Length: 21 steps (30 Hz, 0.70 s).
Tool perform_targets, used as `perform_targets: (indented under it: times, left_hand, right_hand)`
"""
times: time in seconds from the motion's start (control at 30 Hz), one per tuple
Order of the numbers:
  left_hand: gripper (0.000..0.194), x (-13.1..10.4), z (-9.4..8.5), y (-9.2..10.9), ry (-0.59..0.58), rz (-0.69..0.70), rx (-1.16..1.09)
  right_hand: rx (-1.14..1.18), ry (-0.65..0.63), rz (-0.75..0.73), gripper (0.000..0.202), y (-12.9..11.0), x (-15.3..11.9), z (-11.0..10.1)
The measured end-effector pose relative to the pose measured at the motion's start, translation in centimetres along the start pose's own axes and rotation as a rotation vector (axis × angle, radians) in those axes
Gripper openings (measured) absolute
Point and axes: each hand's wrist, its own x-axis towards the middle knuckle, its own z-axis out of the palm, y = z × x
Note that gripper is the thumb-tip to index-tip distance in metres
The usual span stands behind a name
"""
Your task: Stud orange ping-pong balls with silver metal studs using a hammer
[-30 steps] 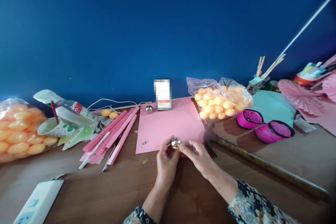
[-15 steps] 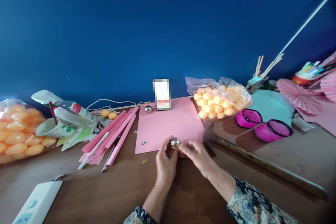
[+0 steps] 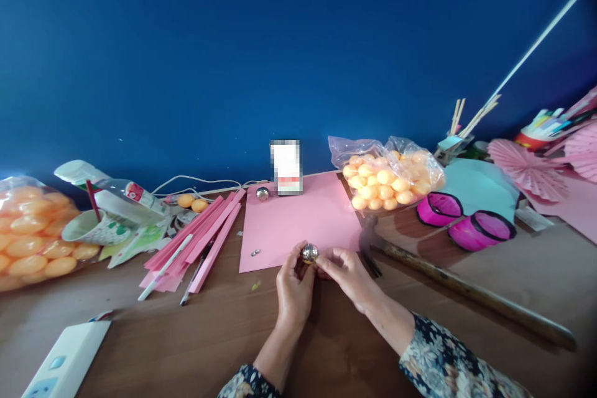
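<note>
A small shiny silver ball (image 3: 310, 253) with a faceted, mirror-like surface sits between the thumb and fingers of my left hand (image 3: 295, 286), just over the front edge of a pink paper sheet (image 3: 298, 224). My right hand (image 3: 347, 275) is closed in a pinch, its thumb and index tips against the ball's lower right edge. Whatever lies between those fingertips is too small or hidden to make out. A second silver ball (image 3: 262, 193) rests at the sheet's back left. Two tiny metal pieces (image 3: 255, 253) lie at its front left.
A claw hammer (image 3: 433, 270) lies right of my hands. Bags of orange balls (image 3: 382, 183) stand at the back right and far left. Pink paper strips (image 3: 209, 236) with pens lie left, near a power strip (image 3: 69, 354). Magenta mesh rings (image 3: 482, 230) sit at the right.
The whole view has shifted very slightly. Both hands keep the same hold at the silver ball.
</note>
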Motion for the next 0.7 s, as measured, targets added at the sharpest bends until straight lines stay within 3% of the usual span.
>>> perform_targets:
  times: [0.27,0.7]
  left_hand:
    - [0.039,0.0,-0.1,0.0,0.001,0.007,0.043]
    - [0.050,-0.1,-0.1,0.9,-0.109,-0.087,-0.131]
  right_hand:
    - [-0.015,0.063,0.017,0.035,0.2,0.1,0.4]
    - [0.133,-0.087,-0.010,0.029,-0.4,0.0,-0.4]
